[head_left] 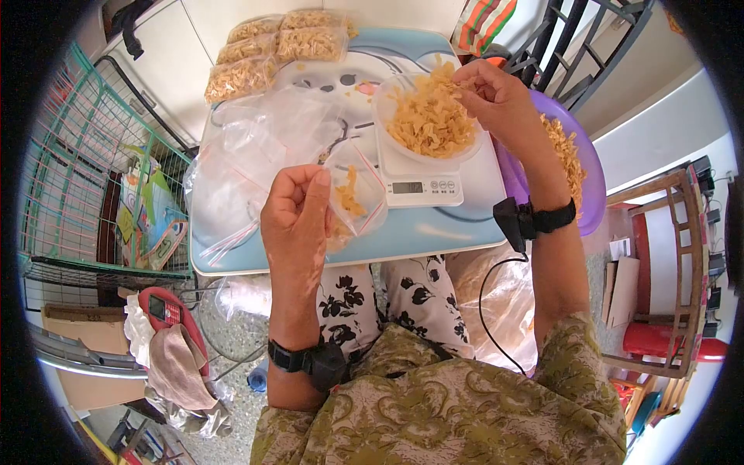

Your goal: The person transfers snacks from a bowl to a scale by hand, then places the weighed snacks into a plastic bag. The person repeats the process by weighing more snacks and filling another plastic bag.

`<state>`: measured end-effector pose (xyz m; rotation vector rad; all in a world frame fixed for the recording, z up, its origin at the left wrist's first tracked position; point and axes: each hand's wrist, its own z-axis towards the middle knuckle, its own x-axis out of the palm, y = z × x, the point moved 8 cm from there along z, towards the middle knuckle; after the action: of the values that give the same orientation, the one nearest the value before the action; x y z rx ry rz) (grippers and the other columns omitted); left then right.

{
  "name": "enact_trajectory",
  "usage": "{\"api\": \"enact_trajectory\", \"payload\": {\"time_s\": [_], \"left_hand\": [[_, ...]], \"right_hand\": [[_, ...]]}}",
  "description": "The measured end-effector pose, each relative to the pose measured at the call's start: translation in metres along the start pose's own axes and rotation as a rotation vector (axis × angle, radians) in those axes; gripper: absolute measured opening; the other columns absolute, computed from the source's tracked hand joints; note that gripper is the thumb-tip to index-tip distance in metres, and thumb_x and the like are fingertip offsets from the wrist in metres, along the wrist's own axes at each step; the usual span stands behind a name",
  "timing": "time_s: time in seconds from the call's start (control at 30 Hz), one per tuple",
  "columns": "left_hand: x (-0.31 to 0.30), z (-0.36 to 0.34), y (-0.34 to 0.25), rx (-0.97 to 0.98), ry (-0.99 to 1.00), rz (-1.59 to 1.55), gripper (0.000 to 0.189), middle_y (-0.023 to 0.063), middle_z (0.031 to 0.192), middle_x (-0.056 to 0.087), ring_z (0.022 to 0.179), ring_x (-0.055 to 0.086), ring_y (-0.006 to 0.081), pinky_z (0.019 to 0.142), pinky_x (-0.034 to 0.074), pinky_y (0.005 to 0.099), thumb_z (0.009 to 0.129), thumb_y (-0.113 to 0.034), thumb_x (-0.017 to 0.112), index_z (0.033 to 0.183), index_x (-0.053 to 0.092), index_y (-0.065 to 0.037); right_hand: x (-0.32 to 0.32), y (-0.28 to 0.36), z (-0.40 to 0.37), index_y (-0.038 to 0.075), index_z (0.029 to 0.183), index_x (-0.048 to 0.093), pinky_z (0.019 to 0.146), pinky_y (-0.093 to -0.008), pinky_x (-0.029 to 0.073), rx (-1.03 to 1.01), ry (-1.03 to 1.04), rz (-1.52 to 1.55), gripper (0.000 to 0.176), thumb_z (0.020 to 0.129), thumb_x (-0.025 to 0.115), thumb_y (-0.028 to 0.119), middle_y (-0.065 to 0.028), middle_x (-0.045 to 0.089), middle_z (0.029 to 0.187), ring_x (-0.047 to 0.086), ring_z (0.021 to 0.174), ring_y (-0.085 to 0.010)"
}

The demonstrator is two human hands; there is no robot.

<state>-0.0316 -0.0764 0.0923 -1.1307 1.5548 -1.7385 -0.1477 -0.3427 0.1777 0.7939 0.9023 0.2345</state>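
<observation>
Pinching flakes (463,90) near the bowl rim (377,107), the right grip (497,97) sits apart from the left grip (297,208) pinching a bag edge (335,165).

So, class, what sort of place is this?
Probably a room in a home: packing happens on a cartoon-printed table, beside a wire cage, with a phone resting on cloth nearby.
</observation>
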Motion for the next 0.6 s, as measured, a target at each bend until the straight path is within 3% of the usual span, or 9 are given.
{"api": "enact_trajectory", "payload": {"time_s": [0.13,0.2,0.3,0.33,0.4,0.53,0.6], "left_hand": [[0.001,-0.001,0.0,-0.001,0.005,-0.011,0.014,-0.0024,0.067,0.055,0.051,0.044,0.0038,0.046,0.035,0.0197,0.096,-0.018,0.063,0.098,0.063,-0.004],[0.002,-0.001,0.0,0.001,0.009,-0.005,0.014,-0.0024,0.067,0.054,0.052,0.044,0.0039,0.046,0.035,0.0198,0.095,-0.018,0.064,0.098,0.063,-0.004],[0.002,-0.002,-0.003,0.001,0.003,0.012,0.015,-0.0025,0.067,0.054,0.052,0.044,0.0038,0.046,0.035,0.0198,0.095,-0.018,0.064,0.099,0.063,-0.004],[0.001,-0.002,-0.002,0.0,0.0,0.013,0.015,-0.0025,0.067,0.054,0.052,0.044,0.0038,0.046,0.035,0.0198,0.095,-0.018,0.064,0.099,0.063,-0.004],[0.001,-0.001,-0.001,0.009,0.018,-0.009,0.015,-0.0026,0.067,0.054,0.052,0.044,0.0036,0.046,0.035,0.0195,0.095,-0.018,0.064,0.099,0.063,-0.004],[0.002,-0.001,-0.001,-0.005,0.0,-0.01,0.015,-0.0026,0.068,0.054,0.051,0.044,0.0036,0.046,0.035,0.0193,0.095,-0.018,0.064,0.099,0.063,-0.004],[0.002,-0.001,0.0,0.001,0.014,-0.024,0.015,-0.0026,0.068,0.055,0.051,0.044,0.0036,0.046,0.035,0.0192,0.095,-0.018,0.064,0.099,0.063,-0.004]], "right_hand": [[0.007,0.003,-0.004,0.004,0.097,0.061,0.063,-0.0327,0.049,0.003,0.12,-0.052,0.016,0.085,0.068,0.012,-0.0096,0.063,0.075,0.061,0.069,-0.019],[0.021,0.0,-0.009,0.006,0.102,0.059,0.067,-0.036,0.051,-0.072,0.235,-0.256,0.021,0.085,0.067,0.014,-0.0126,0.064,0.082,0.064,0.075,-0.0257],[0.027,0.002,-0.013,0.009,0.109,0.057,0.071,-0.04,0.051,-0.186,0.195,-0.292,0.025,0.086,0.065,0.017,-0.0157,0.065,0.089,0.065,0.082,-0.0323],[0.028,0.004,-0.014,0.009,0.109,0.057,0.071,-0.04,0.051,-0.187,0.197,-0.29,0.025,0.086,0.065,0.017,-0.0157,0.065,0.089,0.065,0.082,-0.0323],[0.021,-0.001,-0.014,0.009,0.121,0.058,0.075,-0.0329,0.052,-0.016,0.179,-0.314,0.038,0.085,0.069,0.017,-0.01,0.065,0.099,0.062,0.079,-0.0217],[0.02,0.006,-0.015,0.009,0.128,0.056,0.078,-0.0333,0.051,-0.046,0.203,-0.349,0.051,0.083,0.072,0.025,-0.0109,0.064,0.109,0.061,0.083,-0.0219],[0.024,0.009,-0.014,0.006,0.131,0.055,0.086,-0.035,0.05,-0.092,0.194,-0.425,0.057,0.082,0.073,0.031,-0.0138,0.063,0.117,0.062,0.094,-0.0259]]}}
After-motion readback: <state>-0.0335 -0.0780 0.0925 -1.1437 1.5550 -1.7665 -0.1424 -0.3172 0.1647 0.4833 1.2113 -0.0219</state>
